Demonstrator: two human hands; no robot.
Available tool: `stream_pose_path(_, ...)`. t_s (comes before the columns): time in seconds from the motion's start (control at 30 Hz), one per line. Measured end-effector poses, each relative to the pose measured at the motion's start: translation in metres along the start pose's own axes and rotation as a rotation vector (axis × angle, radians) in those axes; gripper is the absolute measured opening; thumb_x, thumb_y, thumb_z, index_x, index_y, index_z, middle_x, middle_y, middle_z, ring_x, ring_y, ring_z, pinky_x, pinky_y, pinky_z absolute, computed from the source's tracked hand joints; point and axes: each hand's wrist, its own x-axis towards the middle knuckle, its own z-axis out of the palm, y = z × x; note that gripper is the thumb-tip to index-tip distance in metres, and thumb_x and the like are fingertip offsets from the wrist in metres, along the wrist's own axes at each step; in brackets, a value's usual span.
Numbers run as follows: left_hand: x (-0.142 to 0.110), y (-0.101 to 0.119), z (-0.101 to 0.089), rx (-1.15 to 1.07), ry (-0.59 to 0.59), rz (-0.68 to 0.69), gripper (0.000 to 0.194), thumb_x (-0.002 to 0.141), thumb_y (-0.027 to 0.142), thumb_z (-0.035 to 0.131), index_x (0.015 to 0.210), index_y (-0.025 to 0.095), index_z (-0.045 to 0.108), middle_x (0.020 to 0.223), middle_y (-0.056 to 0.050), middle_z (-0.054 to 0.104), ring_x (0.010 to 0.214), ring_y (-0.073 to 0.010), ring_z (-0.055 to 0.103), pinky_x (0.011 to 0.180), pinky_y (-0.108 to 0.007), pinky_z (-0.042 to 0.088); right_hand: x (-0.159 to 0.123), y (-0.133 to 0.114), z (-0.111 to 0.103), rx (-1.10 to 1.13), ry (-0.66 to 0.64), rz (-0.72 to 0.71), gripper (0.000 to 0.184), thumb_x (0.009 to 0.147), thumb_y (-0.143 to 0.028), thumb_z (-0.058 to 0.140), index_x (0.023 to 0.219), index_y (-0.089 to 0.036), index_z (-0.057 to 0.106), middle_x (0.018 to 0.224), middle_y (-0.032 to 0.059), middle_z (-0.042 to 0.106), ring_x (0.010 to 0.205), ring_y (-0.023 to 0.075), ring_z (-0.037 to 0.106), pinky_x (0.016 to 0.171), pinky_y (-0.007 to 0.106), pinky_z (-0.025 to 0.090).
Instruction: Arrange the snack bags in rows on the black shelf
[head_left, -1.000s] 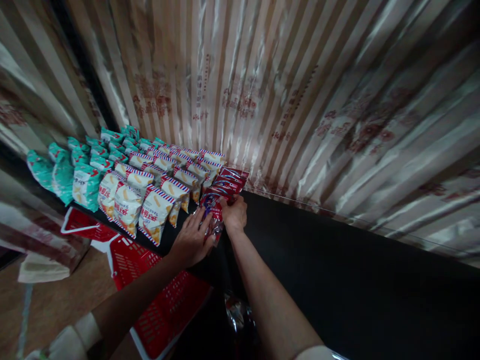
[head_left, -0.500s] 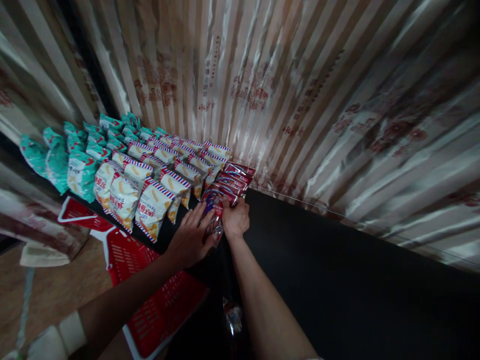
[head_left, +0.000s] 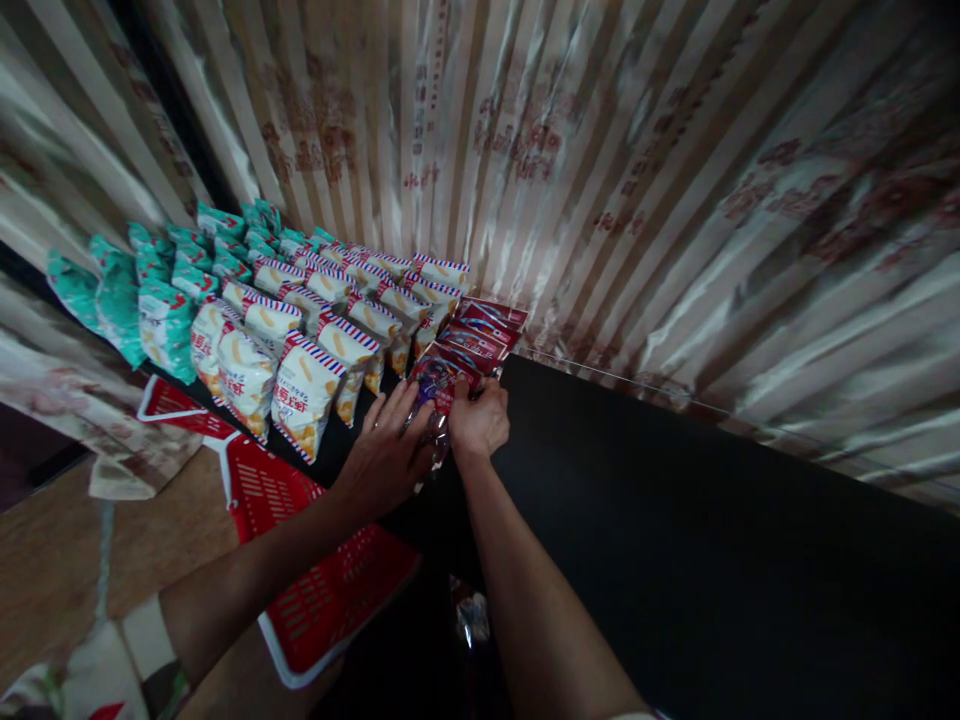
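Observation:
A row of dark red snack packets (head_left: 480, 335) leans front to back at the right end of the stocked shelf. My left hand (head_left: 386, 440) lies against the left side of the frontmost red-and-purple snack packet (head_left: 439, 380), fingers stretched out and apart over its edge. On the packet's right side is my right hand (head_left: 480, 418), closed, with the thumb on its front and the other fingers curled. White bags of snacks with striped tops (head_left: 307, 390) stand just left of my left hand.
Green snack bags (head_left: 165, 325) fill the far left of the black shelf (head_left: 637, 500). Red baskets with white rims (head_left: 315, 590) are below its front edge. Shiny packets (head_left: 472, 615) show dimly below my arms. A pleated, printed curtain (head_left: 540, 150) hangs behind.
The view has shifted slightly. Both hands stay at the front red packet, with little visible change in their grip. The bags stand as before.

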Motion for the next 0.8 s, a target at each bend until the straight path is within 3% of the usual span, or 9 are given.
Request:
stream_pose_path(0.17, -0.0041, -0.0043, 0.0002, -0.003, 0.084, 0.108, 0.036, 0.091, 0.02, 0.041, 0.126, 0.016, 0.045, 0.141, -0.015, 0.04, 0.139, -0.0275, 0.019, 0.108, -0.048, 0.029, -0.0012, 0.0, 0.0009, -0.015, 0.007, -0.007, 0.026, 0.085, -0.043, 0.047, 0.093, -0.02, 0.058, 0.093, 0.0026, 0.055, 0.071, 0.0156, 0.054, 0.059, 0.027, 0.031)
stream_pose_path(0.27, -0.0063, -0.0061, 0.0003, -0.021, 0.106, 0.092, 0.032, 0.091, 0.02, 0.042, 0.122, 0.019, 0.047, 0.14, -0.013, 0.042, 0.138, -0.0277, 0.023, 0.103, -0.047, 0.035, -0.0015, 0.0003, 0.0005, -0.026, -0.002, -0.016, 0.027, 0.086, -0.043, 0.046, 0.094, -0.02, 0.058, 0.093, 0.0028, 0.055, 0.071, 0.0152, 0.054, 0.059, 0.026, 0.031)
stream_pose_path(0.47, -0.0025, -0.003, 0.0017, -0.07, -0.001, -0.006, 0.038, 0.091, 0.031, 0.042, 0.126, 0.015, 0.043, 0.139, -0.017, 0.041, 0.129, -0.0288, 0.038, 0.1, -0.046, 0.038, -0.0022, 0.0004, 0.0013, -0.052, 0.005, -0.025, 0.03, 0.087, -0.046, 0.043, 0.094, -0.02, 0.058, 0.094, 0.0031, 0.055, 0.072, 0.0154, 0.055, 0.059, 0.026, 0.033)
stream_pose_path(0.8, 0.0007, -0.0001, 0.001, -0.075, -0.031, -0.049, 0.037, 0.091, 0.032, 0.042, 0.125, 0.016, 0.045, 0.139, -0.015, 0.041, 0.129, -0.0282, 0.037, 0.102, -0.045, 0.036, -0.0042, -0.0005, 0.0018, -0.023, 0.001, -0.025, 0.037, 0.088, -0.048, 0.037, 0.101, -0.019, 0.056, 0.098, 0.0062, 0.055, 0.081, 0.0195, 0.058, 0.067, 0.029, 0.038)
